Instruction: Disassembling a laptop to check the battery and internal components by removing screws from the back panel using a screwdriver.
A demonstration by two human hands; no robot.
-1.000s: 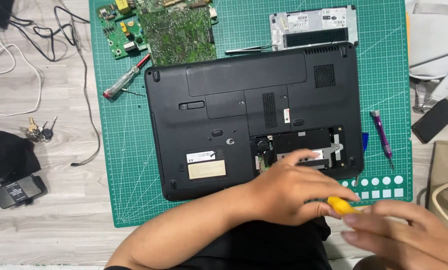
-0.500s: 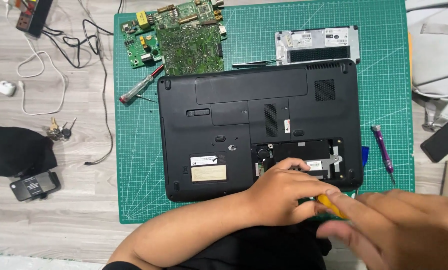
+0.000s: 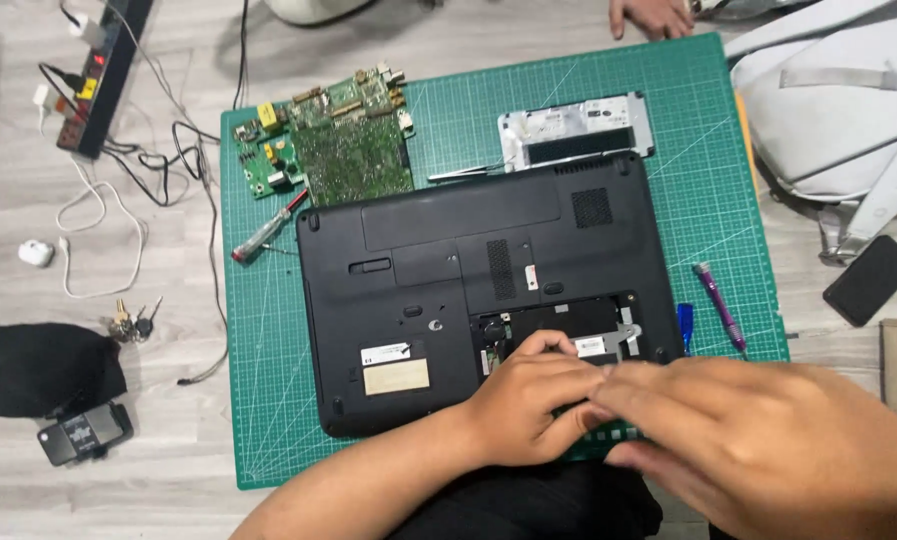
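Both hands are working at lower centre: left hand (image 3: 528,400) and right hand (image 3: 768,440) are meeting over the black laptop's (image 3: 468,280) open bay; grips cannot be told, fingers blurred.

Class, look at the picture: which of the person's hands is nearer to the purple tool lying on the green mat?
Right. The right hand lies just below the purple tool, at the laptop's lower right corner. The left hand rests farther left, over the open bay.
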